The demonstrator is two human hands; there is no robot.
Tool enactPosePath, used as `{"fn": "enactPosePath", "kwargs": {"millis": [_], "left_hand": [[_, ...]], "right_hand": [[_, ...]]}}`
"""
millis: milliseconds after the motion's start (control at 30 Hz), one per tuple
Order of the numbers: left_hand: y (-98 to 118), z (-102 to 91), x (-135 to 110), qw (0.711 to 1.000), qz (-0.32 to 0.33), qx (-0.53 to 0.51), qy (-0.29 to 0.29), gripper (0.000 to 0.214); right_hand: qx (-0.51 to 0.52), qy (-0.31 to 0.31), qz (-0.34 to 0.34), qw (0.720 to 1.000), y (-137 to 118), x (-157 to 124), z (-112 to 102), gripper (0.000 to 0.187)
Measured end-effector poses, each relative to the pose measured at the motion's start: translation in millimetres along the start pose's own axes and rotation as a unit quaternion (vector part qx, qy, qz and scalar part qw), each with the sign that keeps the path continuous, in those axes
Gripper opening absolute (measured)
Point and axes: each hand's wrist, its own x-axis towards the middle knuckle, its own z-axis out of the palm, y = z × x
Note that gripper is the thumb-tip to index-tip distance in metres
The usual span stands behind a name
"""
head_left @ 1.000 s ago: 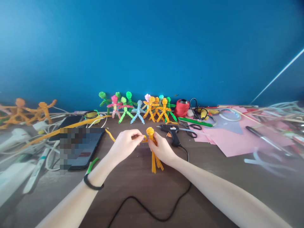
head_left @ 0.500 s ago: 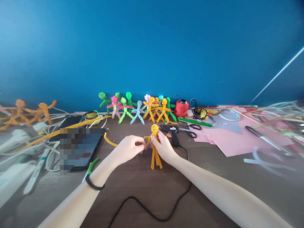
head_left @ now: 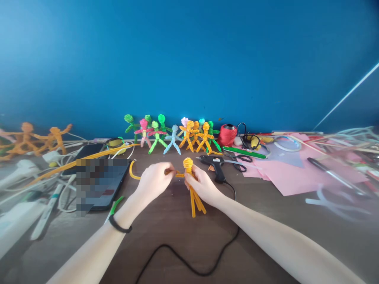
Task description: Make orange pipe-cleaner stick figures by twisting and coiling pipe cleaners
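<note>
In my right hand is an orange pipe cleaner figure, pinched just below its round wound head. Several straight pipe cleaner strands hang from it beneath that hand. My left hand is closed on an orange pipe cleaner that runs across to the figure's upper body. The loose tail of a pipe cleaner curves out behind the left hand, near the phone. The left fingertips partly cover the strand, and the right fingers hide the figure's middle. Both hands are above the brown table.
Finished pipe cleaner figures stand along the blue wall. A black glue gun lies right of my hands, its cord looping toward me. A phone and cables are at left; pink paper and red yarn are at right.
My left hand has moved left, drawing the pipe cleaner strand out sideways. The figure has shifted slightly left, and its head now leans left while the hanging strands swing right.
</note>
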Motion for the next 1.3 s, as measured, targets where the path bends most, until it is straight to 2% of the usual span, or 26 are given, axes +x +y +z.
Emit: {"fn": "enactPosePath", "kwargs": {"millis": [133,233,400,600,700,1100,1300], "left_hand": [[4,-2.8,-2,0.999,0.027,-0.025,0.038,0.017],[8,-5.1,-4,0.996,0.065,-0.054,0.037,0.019],[15,-9.7,-9,0.991,0.112,-0.076,-0.003,0.022],[20,-12.0,-11,0.989,0.091,-0.078,-0.082,0.022],[17,-10.1,-10,0.988,0.081,-0.083,-0.103,0.021],[6,-4.4,-3,0.989,0.039,-0.082,-0.121,0.021],[3,-5.8,-1,0.996,0.036,-0.043,-0.074,0.02]], "right_hand": [[-0.07,0.014,-0.012,0.997,1,-1,0,0.011],[-0.106,0.033,-0.011,0.994,2,-1,-1,0.013],[-0.106,0.067,-0.012,0.992,5,2,-2,0.015],[-0.038,0.092,-0.006,0.995,6,4,-2,0.017],[0.007,0.082,-0.002,0.997,4,5,-1,0.018],[0.148,0.004,0.026,0.989,1,4,0,0.019],[0.158,-0.036,0.025,0.986,0,4,-1,0.018]]}}
